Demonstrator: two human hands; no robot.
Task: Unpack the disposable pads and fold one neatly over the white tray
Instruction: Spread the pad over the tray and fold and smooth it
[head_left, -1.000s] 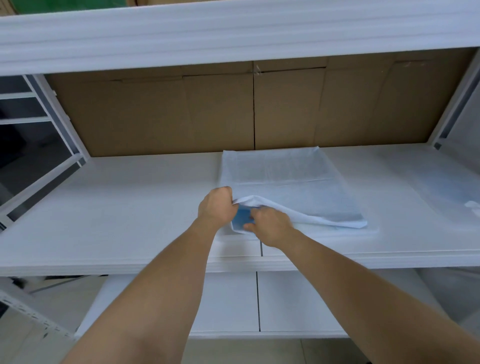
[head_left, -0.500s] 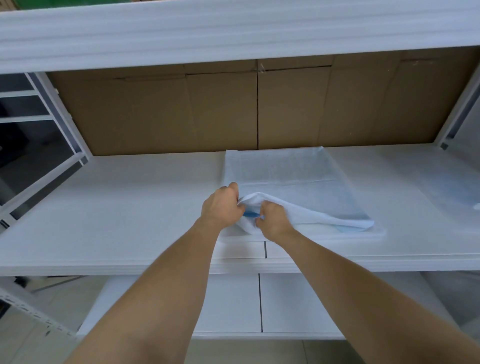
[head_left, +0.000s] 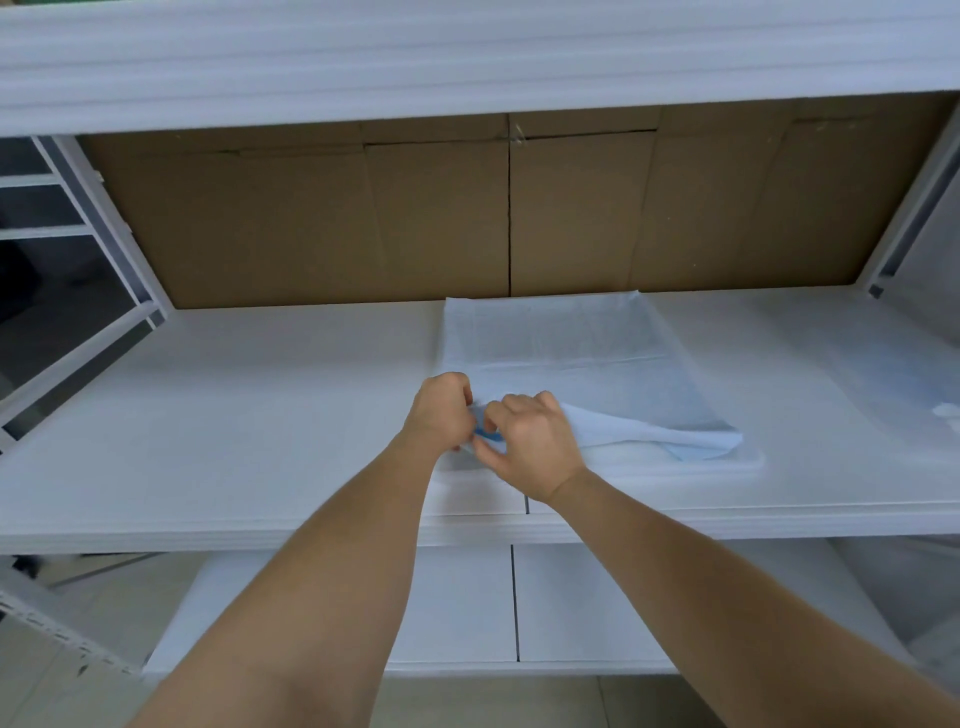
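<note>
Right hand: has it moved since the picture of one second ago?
Yes, slightly. Against the seam in the shelf's front edge, the right hand, gripping the pad, has shifted left and farther over the white tray, toward the left hand.

White shelf board (head_left: 218, 415) of a metal rack, seen from above and in front. Brown corrugated cardboard sheets (head_left: 415, 218) stand upright along its back edge, meeting at a dark vertical seam near the centre. Upper shelf (head_left: 467, 52), white, spans the top. Lower shelf (head_left: 457, 608), white, in two panels with a narrow gap between. White rack upright (head_left: 104, 218) at left; dark window panes (head_left: 36, 291) beyond it.
</note>
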